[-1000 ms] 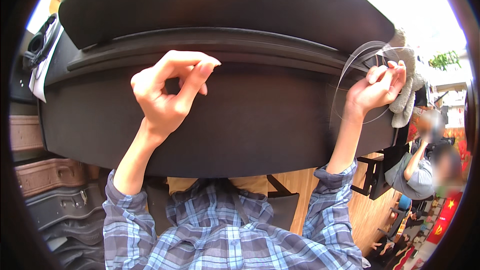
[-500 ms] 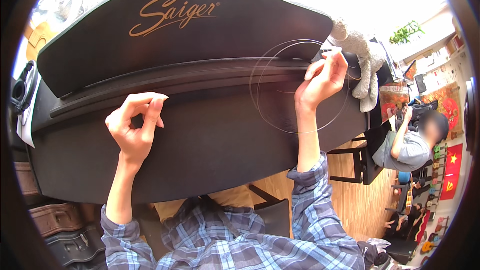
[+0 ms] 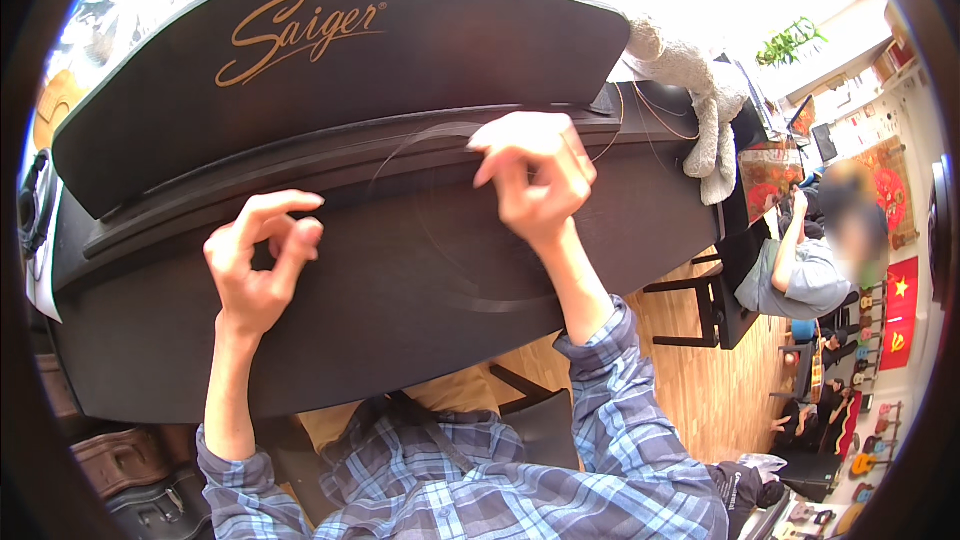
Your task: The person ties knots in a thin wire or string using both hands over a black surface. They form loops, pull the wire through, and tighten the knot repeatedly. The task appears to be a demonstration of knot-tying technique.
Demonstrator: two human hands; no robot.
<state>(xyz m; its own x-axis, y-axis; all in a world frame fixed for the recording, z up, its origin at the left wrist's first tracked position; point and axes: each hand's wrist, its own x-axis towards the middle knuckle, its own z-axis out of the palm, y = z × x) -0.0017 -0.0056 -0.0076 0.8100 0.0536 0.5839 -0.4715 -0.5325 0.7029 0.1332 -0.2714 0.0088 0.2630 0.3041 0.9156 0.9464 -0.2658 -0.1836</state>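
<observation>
My right hand point(image 3: 540, 175), smeared by motion, pinches a thin, pale coiled string point(image 3: 425, 131) over the middle of a closed black piano lid point(image 3: 400, 360). The coil's loop is faint and blurred; one arc shows to the left of the fingers and another below them. My left hand point(image 3: 255, 265) hovers over the lid's left part, fingers curled, with a gap between thumb and forefinger tips and nothing visible in it. At the right, thin loose strings point(image 3: 668, 130), one copper-coloured, curve beside a pale plush toy point(image 3: 705, 90).
Behind the lid rises a black music-stand panel point(image 3: 450, 50) with gold lettering. Headphones point(image 3: 38, 195) lie at the far left; brown and black instrument cases point(image 3: 130, 460) stand lower left. To the right, a person in a grey top point(image 3: 800, 280) sits near a black stool point(image 3: 720, 315).
My right hand has swung left with the coil, from beside the plush toy to the lid's middle. My left thumb and forefinger have parted slightly. The whole view has shifted a little.
</observation>
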